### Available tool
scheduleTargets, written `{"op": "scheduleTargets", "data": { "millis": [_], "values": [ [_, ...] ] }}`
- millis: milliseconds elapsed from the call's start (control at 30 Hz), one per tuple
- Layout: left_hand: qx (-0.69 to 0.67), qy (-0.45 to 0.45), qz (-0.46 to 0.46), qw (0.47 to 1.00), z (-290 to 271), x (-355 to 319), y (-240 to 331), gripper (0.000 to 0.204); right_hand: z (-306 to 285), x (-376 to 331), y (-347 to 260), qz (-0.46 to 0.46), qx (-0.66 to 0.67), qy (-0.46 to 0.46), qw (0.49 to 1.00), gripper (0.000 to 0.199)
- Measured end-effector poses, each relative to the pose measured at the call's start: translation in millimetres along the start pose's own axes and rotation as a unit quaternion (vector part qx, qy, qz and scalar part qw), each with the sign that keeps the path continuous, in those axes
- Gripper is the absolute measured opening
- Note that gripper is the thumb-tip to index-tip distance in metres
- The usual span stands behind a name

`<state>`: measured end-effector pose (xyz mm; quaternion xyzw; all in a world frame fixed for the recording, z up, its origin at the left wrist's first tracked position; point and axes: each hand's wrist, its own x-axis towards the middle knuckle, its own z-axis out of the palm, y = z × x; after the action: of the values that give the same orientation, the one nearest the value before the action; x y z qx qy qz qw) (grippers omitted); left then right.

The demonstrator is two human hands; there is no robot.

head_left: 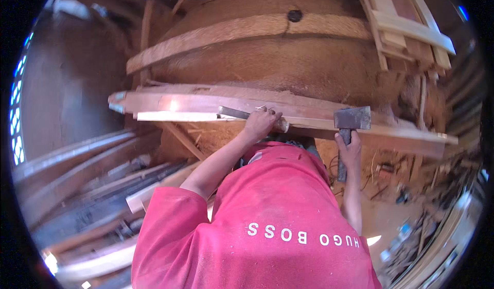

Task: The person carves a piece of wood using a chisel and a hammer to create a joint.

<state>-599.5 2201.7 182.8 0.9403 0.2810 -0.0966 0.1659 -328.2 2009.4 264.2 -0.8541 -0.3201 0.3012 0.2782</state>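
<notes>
My left hand (pixel 261 123) is closed around a chisel (pixel 234 113). Its flat metal blade lies along a long reddish wooden plank (pixel 180 103) and its wooden handle end pokes out at my fingers. My right hand (pixel 350 153) grips the dark handle of a hammer (pixel 352 118). The square metal head of the hammer is raised just right of the chisel's handle, level with the plank's edge. My red shirt (pixel 267 227) fills the lower middle of the view.
Behind the plank rises a large rough wooden mass (pixel 267 62) with another board (pixel 247 29) across it. Stacked boards (pixel 406 26) lean at the upper right. Long planks (pixel 87 181) lie at the left. Scraps and small tools (pixel 406 232) litter the sawdust floor at the right.
</notes>
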Motion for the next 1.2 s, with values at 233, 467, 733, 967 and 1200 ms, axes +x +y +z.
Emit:
{"op": "scheduleTargets", "data": {
  "millis": [233,467,733,967,1200],
  "values": [
    [-0.001,0.054,-0.083,0.995,7.1,-24.7,19.0,0.042,-15.8,93.5,47.1,-0.122,-0.119,-0.127,0.977,0.041],
    [-0.012,0.019,-0.067,0.998,8.8,-18.3,12.7,0.041,-17.8,103.9,85.7,-0.186,-0.255,-0.172,0.933,0.044],
    [-0.035,0.008,-0.034,0.999,17.7,-11.9,22.0,0.036,-34.8,102.5,75.0,-0.101,-0.259,-0.205,0.938,0.045],
    [-0.327,0.186,-0.232,0.897,-55.2,-53.4,-26.2,0.051,-33.4,78.4,38.2,-0.115,-0.199,-0.133,0.964,0.043],
    [-0.661,0.536,-0.187,0.49,-127.3,-77.4,-77.1,0.024,-19.7,53.2,-28.4,-0.022,-0.107,-0.128,0.986,0.05]
  ]
}}
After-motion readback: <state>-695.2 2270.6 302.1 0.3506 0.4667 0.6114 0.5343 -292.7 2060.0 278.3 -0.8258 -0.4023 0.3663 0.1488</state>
